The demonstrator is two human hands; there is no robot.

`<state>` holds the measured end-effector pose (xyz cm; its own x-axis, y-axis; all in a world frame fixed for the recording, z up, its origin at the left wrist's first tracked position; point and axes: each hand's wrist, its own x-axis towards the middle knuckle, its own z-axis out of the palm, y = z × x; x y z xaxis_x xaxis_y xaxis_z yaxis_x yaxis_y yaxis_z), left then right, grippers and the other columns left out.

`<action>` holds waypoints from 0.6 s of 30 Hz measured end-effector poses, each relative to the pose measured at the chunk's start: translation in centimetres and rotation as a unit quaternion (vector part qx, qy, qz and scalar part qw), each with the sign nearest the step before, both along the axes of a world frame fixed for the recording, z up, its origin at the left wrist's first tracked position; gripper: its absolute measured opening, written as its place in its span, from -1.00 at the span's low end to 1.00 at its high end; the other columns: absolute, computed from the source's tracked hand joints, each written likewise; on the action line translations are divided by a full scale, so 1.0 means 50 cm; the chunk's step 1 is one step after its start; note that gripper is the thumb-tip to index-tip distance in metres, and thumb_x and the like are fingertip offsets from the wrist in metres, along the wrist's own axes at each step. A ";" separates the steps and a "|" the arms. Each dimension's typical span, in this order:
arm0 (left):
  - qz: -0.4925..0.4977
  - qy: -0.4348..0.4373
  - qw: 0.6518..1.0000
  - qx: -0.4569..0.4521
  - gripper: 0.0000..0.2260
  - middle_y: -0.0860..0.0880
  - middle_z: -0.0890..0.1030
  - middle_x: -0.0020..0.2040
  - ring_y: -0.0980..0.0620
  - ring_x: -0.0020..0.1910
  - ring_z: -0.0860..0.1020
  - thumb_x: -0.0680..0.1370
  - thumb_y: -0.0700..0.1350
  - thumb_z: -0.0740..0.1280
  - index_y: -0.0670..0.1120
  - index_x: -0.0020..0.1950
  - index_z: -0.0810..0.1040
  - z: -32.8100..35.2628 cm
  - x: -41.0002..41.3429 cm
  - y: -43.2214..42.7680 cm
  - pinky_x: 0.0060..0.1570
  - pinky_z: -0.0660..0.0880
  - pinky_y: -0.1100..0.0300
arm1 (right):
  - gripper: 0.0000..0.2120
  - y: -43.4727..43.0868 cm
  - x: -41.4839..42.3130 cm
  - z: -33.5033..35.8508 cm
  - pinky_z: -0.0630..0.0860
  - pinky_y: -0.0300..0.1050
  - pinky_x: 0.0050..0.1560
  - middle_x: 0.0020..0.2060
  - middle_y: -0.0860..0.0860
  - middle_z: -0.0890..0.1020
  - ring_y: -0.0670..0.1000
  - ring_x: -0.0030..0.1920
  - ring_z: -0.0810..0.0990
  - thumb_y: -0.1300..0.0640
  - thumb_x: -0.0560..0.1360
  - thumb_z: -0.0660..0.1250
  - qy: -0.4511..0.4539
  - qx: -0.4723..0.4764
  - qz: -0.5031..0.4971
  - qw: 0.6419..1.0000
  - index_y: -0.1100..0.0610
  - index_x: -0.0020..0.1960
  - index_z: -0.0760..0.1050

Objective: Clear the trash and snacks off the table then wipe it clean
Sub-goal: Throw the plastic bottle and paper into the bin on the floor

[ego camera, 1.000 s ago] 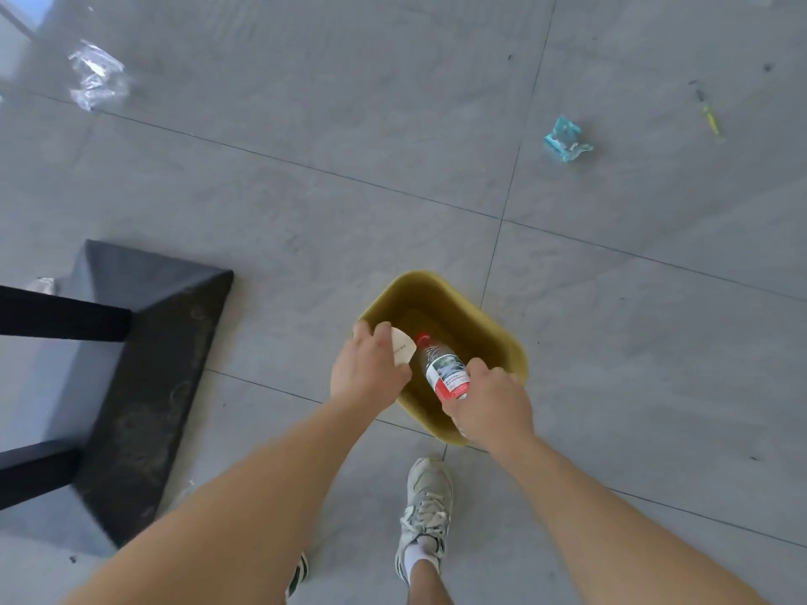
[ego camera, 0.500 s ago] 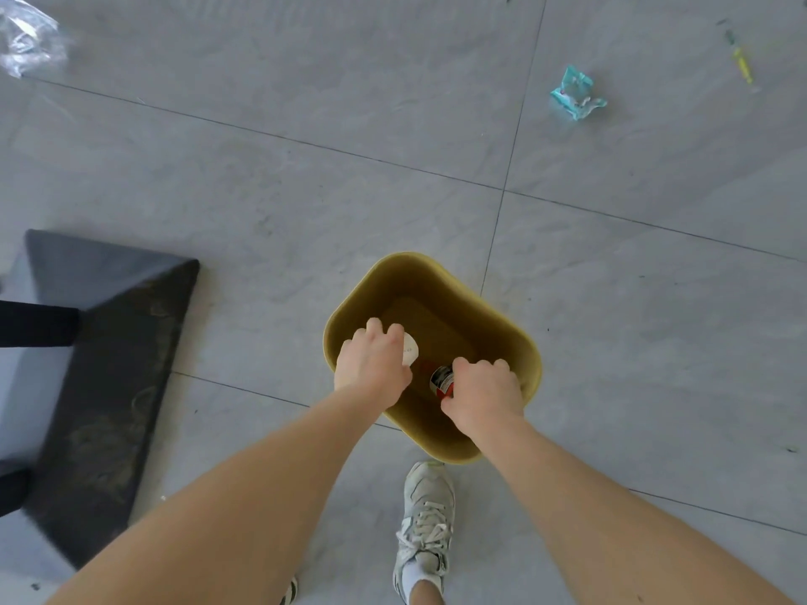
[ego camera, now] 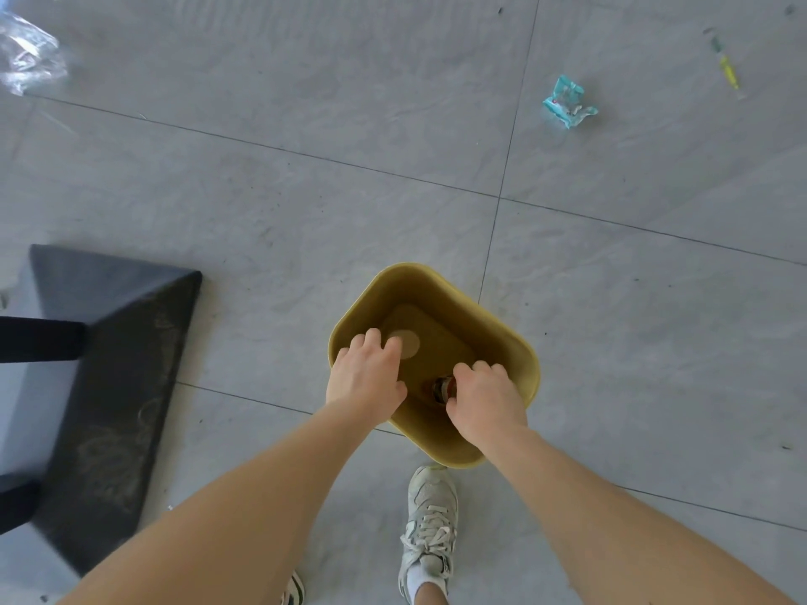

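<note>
A mustard-yellow trash bin (ego camera: 502, 325) stands on the grey tiled floor in front of my feet. My left hand (ego camera: 367, 377) hovers over its near-left rim with fingers spread and nothing in it. Just beyond those fingers a pale paper cup (ego camera: 408, 344) lies down inside the bin. My right hand (ego camera: 484, 399) hangs over the near-right rim, fingers loosely curled and apart. A small water bottle (ego camera: 442, 388) with a red-and-white label sits in shadow inside the bin beside that hand, mostly hidden by it.
A black table base (ego camera: 113, 377) with dark legs stands to the left. On the floor lie a clear plastic wrapper (ego camera: 26, 58) at far left, a teal wrapper (ego camera: 567, 102) and a thin yellow-green stick (ego camera: 727, 69) at far right. My shoe (ego camera: 430, 526) is just behind the bin.
Both hands came down over the bin and let go. The paper cup left my left hand and the bottle left my right; both now lie inside the bin.
</note>
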<state>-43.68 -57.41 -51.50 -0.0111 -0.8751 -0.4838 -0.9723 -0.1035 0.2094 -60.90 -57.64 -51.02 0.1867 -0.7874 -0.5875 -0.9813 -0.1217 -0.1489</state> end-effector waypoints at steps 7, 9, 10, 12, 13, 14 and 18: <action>-0.029 -0.002 0.999 -0.020 -0.62 -0.02 0.44 0.04 -0.03 -0.01 0.40 0.50 0.06 0.31 -0.01 0.28 0.42 0.058 0.023 0.007 0.01 0.44 0.08 | -0.84 -0.006 0.006 0.049 0.48 -0.06 0.03 0.01 0.06 0.54 0.07 0.01 0.44 0.00 0.58 0.23 -0.018 -0.024 -0.011 0.999 0.05 0.10 0.42; -0.027 -0.002 0.999 -0.028 -0.62 -0.02 0.45 0.08 -0.04 0.04 0.41 0.51 0.07 0.28 0.00 0.30 0.40 0.082 0.029 0.009 0.06 0.42 0.07 | -0.86 -0.010 0.010 0.071 0.46 -0.07 0.03 0.01 0.05 0.54 0.06 -0.03 0.41 0.01 0.59 0.21 -0.020 -0.029 -0.010 0.999 0.04 0.08 0.40; -0.024 -0.001 0.999 -0.031 -0.62 -0.02 0.45 0.10 -0.05 0.07 0.42 0.52 0.08 0.26 0.00 0.31 0.39 0.096 0.032 0.009 0.09 0.42 0.06 | -0.87 -0.012 0.012 0.084 0.45 -0.07 0.04 0.01 0.04 0.54 0.06 -0.02 0.42 0.01 0.59 0.21 -0.023 -0.030 -0.009 0.999 0.04 0.08 0.40; -0.018 0.000 0.999 -0.035 -0.61 -0.03 0.45 0.14 -0.07 0.11 0.42 0.53 0.09 0.22 0.01 0.32 0.38 0.129 0.040 0.008 0.13 0.41 0.04 | -0.87 -0.015 0.017 0.115 0.45 -0.06 0.08 0.02 0.03 0.53 0.06 0.01 0.44 0.01 0.59 0.20 -0.027 -0.031 -0.006 0.999 0.03 0.09 0.40; -0.016 -0.001 0.999 -0.037 -0.61 -0.03 0.45 0.15 -0.07 0.12 0.43 0.53 0.09 0.21 0.01 0.32 0.37 0.147 0.044 0.008 0.14 0.40 0.04 | -0.87 -0.017 0.020 0.132 0.46 -0.06 0.09 0.02 0.03 0.53 0.06 0.02 0.44 0.01 0.60 0.19 -0.027 -0.033 -0.004 0.999 0.03 0.09 0.39; -0.013 -0.003 0.999 -0.040 -0.61 -0.04 0.46 0.16 -0.08 0.13 0.43 0.53 0.09 0.20 0.01 0.32 0.37 0.167 0.049 0.007 0.16 0.40 0.04 | -0.88 -0.018 0.023 0.150 0.46 -0.06 0.10 0.01 0.02 0.53 0.05 0.02 0.44 0.02 0.59 0.18 -0.028 -0.036 -0.002 0.999 0.02 0.09 0.39; -0.005 -0.007 0.998 -0.069 -0.61 -0.04 0.47 0.16 -0.07 0.11 0.45 0.52 0.10 0.18 0.00 0.30 0.38 0.257 0.075 0.007 0.14 0.40 0.05 | -0.87 -0.026 0.039 0.235 0.45 -0.05 0.10 0.01 0.01 0.52 0.06 0.02 0.43 0.04 0.58 0.18 -0.040 -0.048 -0.001 0.998 0.02 0.11 0.39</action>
